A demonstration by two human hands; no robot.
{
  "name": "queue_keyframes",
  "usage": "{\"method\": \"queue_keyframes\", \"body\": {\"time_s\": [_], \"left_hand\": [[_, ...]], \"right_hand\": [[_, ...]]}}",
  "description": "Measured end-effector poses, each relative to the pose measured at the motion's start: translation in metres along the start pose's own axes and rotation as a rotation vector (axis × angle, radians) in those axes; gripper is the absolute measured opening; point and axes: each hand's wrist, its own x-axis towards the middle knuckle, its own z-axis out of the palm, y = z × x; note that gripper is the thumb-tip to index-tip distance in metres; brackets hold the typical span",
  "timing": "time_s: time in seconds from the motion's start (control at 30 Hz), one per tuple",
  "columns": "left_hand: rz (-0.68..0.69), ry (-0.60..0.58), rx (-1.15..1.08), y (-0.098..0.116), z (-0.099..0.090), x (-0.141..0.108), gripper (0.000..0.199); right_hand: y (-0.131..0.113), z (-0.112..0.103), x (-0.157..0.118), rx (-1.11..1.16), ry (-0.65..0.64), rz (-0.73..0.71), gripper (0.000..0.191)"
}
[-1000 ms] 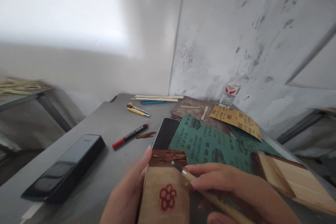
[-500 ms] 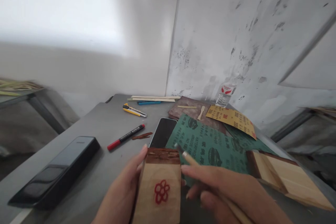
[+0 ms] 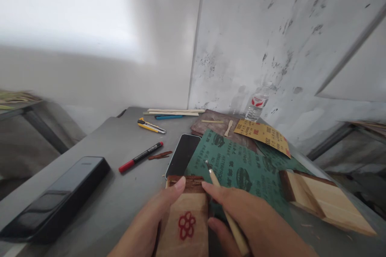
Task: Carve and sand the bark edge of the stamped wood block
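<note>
A pale wooden block (image 3: 171,233) with a strip of brown bark along its far end is in front of me, a red flower outline (image 3: 187,225) drawn on its top. My left hand (image 3: 150,213) grips the block's left side, thumb lying on the bark. My right hand (image 3: 241,213) is closed round a wood-handled carving tool (image 3: 230,221), whose metal tip points forward and sits beyond the block, over green sandpaper. The right index fingertip touches the bark's right corner. The block's near end runs out of the picture.
Green sandpaper (image 3: 229,164), a phone (image 3: 183,154), a red-capped marker (image 3: 140,157) and a yellow utility knife (image 3: 151,125) lie ahead. More wood (image 3: 328,202) sits at right, a water bottle (image 3: 257,104) behind. A black box-shaped device (image 3: 57,198) stands at left.
My left thumb has moved onto the bark. The carving tool has turned more upright in my right hand, its tip now away from the block's corner. The block sits slightly lower in view.
</note>
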Motion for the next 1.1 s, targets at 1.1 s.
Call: {"method": "queue_keyframes", "body": {"time_s": [1.1], "left_hand": [[0.251, 0.272, 0.438, -0.012, -0.014, 0.016, 0.033]], "right_hand": [[0.046, -0.040, 0.007, -0.257, 0.571, 0.325, 0.040]]}}
